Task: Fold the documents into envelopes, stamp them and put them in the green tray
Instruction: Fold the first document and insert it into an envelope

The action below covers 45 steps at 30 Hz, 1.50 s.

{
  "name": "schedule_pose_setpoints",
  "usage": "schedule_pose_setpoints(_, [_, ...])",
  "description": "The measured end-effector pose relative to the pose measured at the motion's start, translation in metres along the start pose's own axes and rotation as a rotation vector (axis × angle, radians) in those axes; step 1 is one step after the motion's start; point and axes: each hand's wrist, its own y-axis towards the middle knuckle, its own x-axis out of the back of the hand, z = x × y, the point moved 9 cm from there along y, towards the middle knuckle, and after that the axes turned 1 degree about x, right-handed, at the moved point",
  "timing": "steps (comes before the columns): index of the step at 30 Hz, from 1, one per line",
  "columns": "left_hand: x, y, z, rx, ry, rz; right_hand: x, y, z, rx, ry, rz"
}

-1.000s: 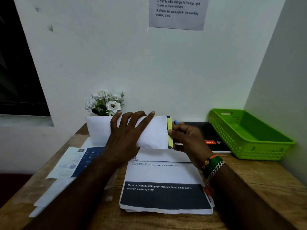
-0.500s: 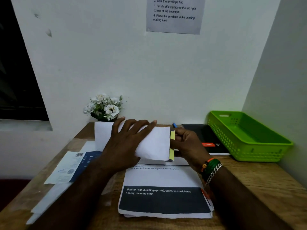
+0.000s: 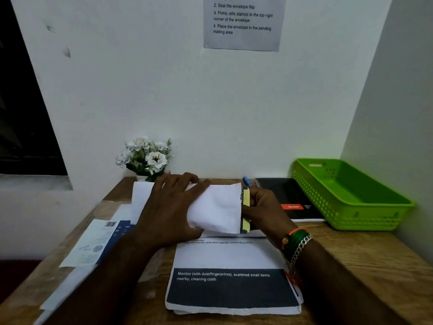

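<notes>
A white envelope (image 3: pixel 218 207) is held above the desk at its middle. My left hand (image 3: pixel 171 209) lies over its front and grips it. A folded document (image 3: pixel 246 200) with a yellow and dark edge sticks out of the envelope's right end. My right hand (image 3: pixel 264 207) pinches that end of the document. Below them lies a stack of printed documents (image 3: pixel 229 277) with a dark banner. The green tray (image 3: pixel 346 195) stands at the right against the wall and holds nothing.
A pot of white flowers (image 3: pixel 146 158) stands at the back left. A black notebook (image 3: pixel 290 200) and a blue pen (image 3: pixel 247 181) lie beside the tray. Loose envelopes and a blue-and-white leaflet (image 3: pixel 98 242) lie at the left. An instruction sheet (image 3: pixel 243 22) hangs on the wall.
The document has slid further into the envelope, so less of it shows at the right end. The envelope has tilted and moved slightly toward me. The camera view has dropped a little.
</notes>
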Motion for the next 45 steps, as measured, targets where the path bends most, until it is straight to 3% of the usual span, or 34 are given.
schedule_pose_setpoints(7, [-0.008, -0.003, -0.001, 0.026, -0.018, 0.099, 0.002, 0.003, 0.008, 0.113, -0.093, -0.01])
schedule_pose_setpoints(11, [-0.002, -0.001, 0.0, 0.037, -0.031, 0.069, 0.006, 0.004, 0.012, 0.162, -0.128, -0.054])
schedule_pose_setpoints(15, [0.005, 0.002, -0.003, 0.015, 0.012, 0.011, 0.011, 0.005, 0.009, 0.155, -0.125, -0.1])
schedule_pose_setpoints(20, [-0.007, -0.003, 0.003, 0.062, 0.009, 0.118, 0.013, 0.006, 0.007, 0.113, -0.022, -0.096])
schedule_pose_setpoints(24, [0.006, 0.002, -0.001, 0.012, -0.018, 0.002, 0.013, 0.005, 0.008, 0.097, -0.133, -0.094])
schedule_pose_setpoints(29, [-0.007, -0.003, 0.005, 0.068, -0.105, 0.115, 0.014, 0.004, 0.004, 0.045, -0.04, -0.082])
schedule_pose_setpoints(32, [-0.005, -0.002, 0.004, 0.086, -0.173, 0.085, 0.01, 0.004, -0.001, 0.011, -0.006, -0.054])
schedule_pose_setpoints(37, [-0.01, -0.002, 0.006, 0.072, -0.121, 0.089, 0.011, 0.006, 0.0, 0.063, -0.204, -0.071])
schedule_pose_setpoints(45, [-0.02, -0.003, 0.013, 0.069, -0.095, 0.121, 0.01, 0.004, 0.003, 0.083, -0.187, -0.072])
